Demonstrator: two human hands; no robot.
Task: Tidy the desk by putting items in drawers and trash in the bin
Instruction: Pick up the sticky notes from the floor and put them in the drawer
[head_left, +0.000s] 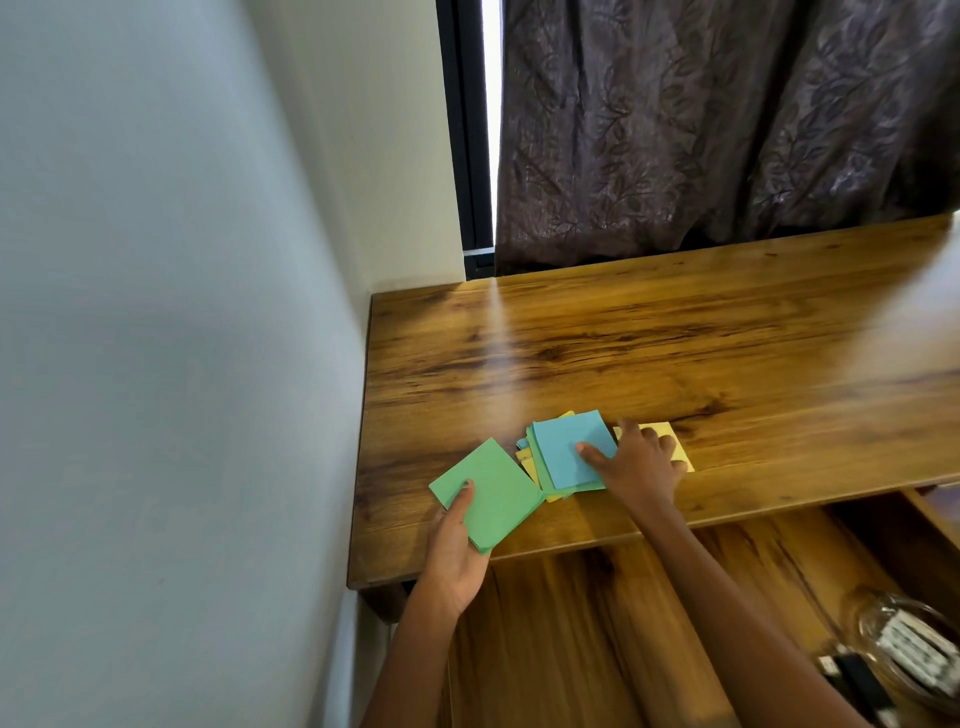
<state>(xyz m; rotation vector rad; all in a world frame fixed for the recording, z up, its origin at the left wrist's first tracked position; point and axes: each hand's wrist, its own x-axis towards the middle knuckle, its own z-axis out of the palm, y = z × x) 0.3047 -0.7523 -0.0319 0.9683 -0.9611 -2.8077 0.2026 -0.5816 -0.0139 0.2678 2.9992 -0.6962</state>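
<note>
Left hand (457, 551): thumb curled over one green paper stack (485, 493), gripping it at the desk's near edge.
Right hand (641, 460): fingers spread, pressing flat on one mixed pile (563, 457), blue on top, and one yellow sheet (675, 441).
Desk (623, 353): wood, in the corner against a white wall (156, 312).
Behind desk: one dark curtain (727, 130).
Below desk: one open drawer (597, 623).

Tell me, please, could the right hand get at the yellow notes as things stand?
Probably yes: the right hand already lies partly over the yellow notes, fingers spread, with nothing between them and bare desk around.
</note>
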